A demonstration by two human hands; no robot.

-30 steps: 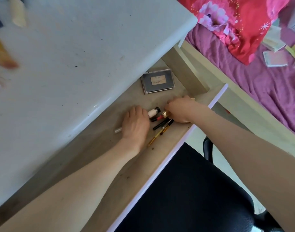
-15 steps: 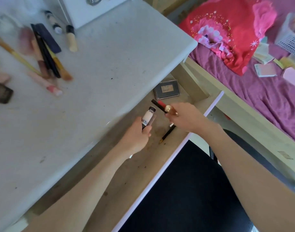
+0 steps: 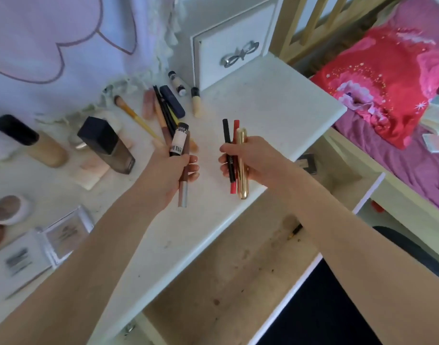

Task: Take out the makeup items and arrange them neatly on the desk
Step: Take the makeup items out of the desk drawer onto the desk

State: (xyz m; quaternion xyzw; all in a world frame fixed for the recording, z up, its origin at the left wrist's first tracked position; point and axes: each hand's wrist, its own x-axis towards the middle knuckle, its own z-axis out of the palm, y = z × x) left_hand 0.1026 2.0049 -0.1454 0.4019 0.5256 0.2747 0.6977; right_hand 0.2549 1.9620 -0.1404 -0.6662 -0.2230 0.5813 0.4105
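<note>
My left hand [image 3: 172, 174] grips a pale tube with a black cap [image 3: 179, 140] and a brown pencil with a silver end [image 3: 183, 188], raised above the white desk [image 3: 263, 105]. My right hand [image 3: 257, 159] holds a black pencil [image 3: 227, 138], a red pencil [image 3: 235, 155] and a gold tube [image 3: 243, 168] over the desk's front edge. Below, the wooden drawer [image 3: 238, 277] stands pulled out, with a dark palette [image 3: 306, 161] at its back and a small pencil [image 3: 295, 231] on its floor.
Brushes and pencils [image 3: 163, 113] lie in a bunch at the desk's back, near a white drawer box [image 3: 228, 41]. Foundation bottles [image 3: 109, 145], compacts [image 3: 9, 210] and clear palettes [image 3: 66, 235] fill the left. A bed with a red pillow [image 3: 387, 90] is right; a black chair [image 3: 325, 307] below.
Both hands rose out of the drawer with the items they picked up and now hold them above the desk. The view tilted up, showing the desk's back.
</note>
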